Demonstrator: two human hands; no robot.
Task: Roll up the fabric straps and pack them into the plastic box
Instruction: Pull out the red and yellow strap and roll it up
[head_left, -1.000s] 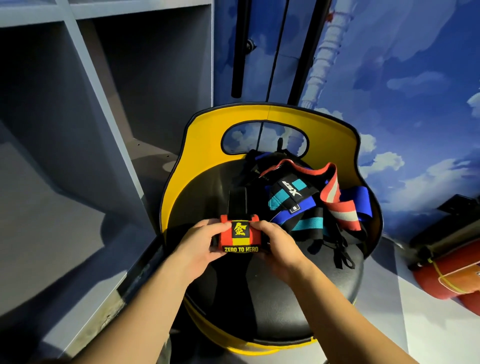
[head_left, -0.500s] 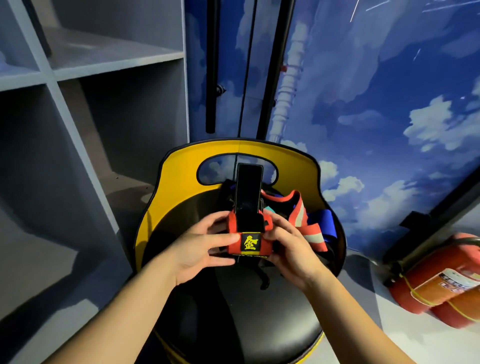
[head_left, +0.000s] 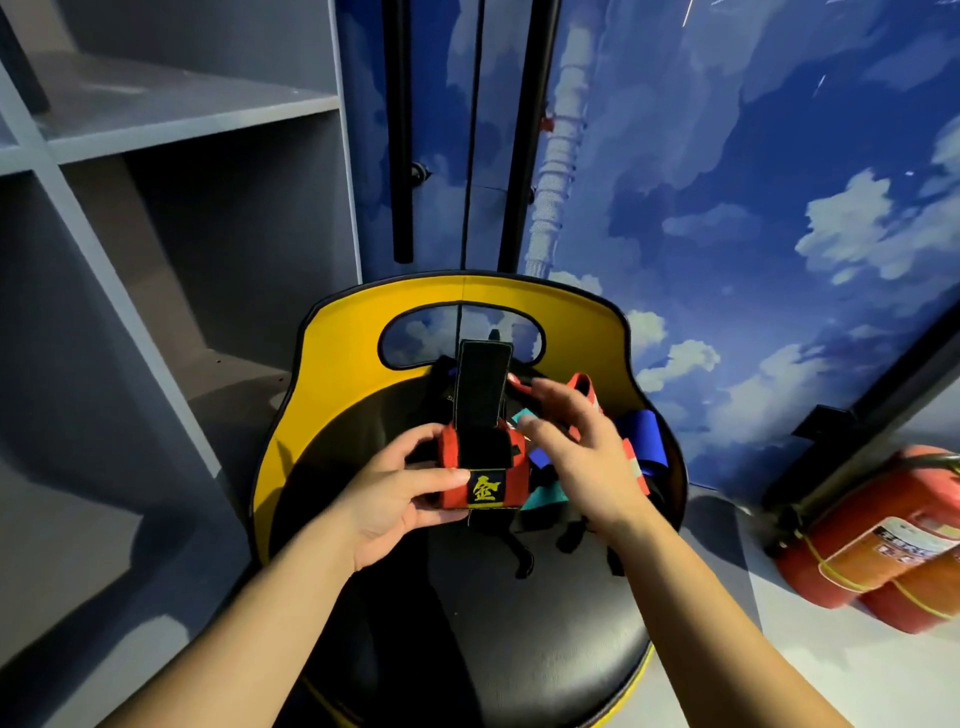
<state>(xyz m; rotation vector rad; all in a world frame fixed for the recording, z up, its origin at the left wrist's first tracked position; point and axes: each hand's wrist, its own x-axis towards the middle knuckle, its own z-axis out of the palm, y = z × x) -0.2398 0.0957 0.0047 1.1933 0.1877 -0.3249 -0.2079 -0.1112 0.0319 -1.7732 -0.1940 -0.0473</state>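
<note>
A rolled red strap (head_left: 485, 470) with a yellow character on a black patch sits in my left hand (head_left: 397, 491), which grips its left side. Its black fastening tab stands up straight from the roll. My right hand (head_left: 584, 452) hovers just right of the roll with fingers spread, holding nothing. Behind the hands a loose pile of other straps (head_left: 636, 441), blue, teal and red-white, lies on the black seat of a yellow-backed chair (head_left: 337, 374). No plastic box is in view.
A grey shelf unit (head_left: 171, 130) stands to the left. Two red fire extinguishers (head_left: 878, 545) lie on the floor at right. Black poles (head_left: 402, 130) and a blue cloud-painted wall rise behind the chair.
My right hand has let go of the rolled strap and opened beside it. The roll has lifted off the seat and its black tab now stands upright. The view has tilted up.
</note>
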